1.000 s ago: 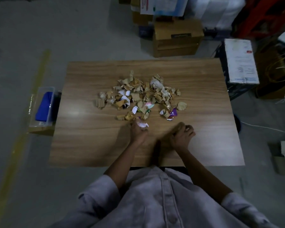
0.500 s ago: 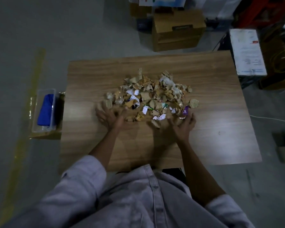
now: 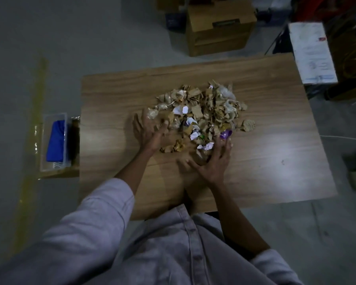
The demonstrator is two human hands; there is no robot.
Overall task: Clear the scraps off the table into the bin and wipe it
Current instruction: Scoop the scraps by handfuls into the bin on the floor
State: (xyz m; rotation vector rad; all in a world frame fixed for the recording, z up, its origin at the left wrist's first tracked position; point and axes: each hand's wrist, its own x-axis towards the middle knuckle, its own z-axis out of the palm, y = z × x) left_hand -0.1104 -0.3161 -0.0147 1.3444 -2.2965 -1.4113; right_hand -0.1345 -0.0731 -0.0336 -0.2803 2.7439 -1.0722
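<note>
A heap of scraps (image 3: pixel 203 112), mostly brown cardboard bits with some white and purple wrappers, lies in the middle of the wooden table (image 3: pixel 275 157). My left hand (image 3: pixel 147 130) lies flat with spread fingers against the heap's left edge, touching the scraps. My right hand (image 3: pixel 211 161) is spread flat on the table at the heap's near right edge, fingertips touching a white wrapper and a purple one. Neither hand grips anything. No bin is in view.
A clear plastic box with a blue cloth (image 3: pixel 55 140) sits on a low ledge left of the table. Cardboard boxes (image 3: pixel 220 27) stand on the floor beyond the far edge. A paper-topped stand (image 3: pixel 312 52) is at the far right.
Both hands went from fists near the table's front to open palms at the heap's near edge. The left hand has since pushed a little further into the scraps.
</note>
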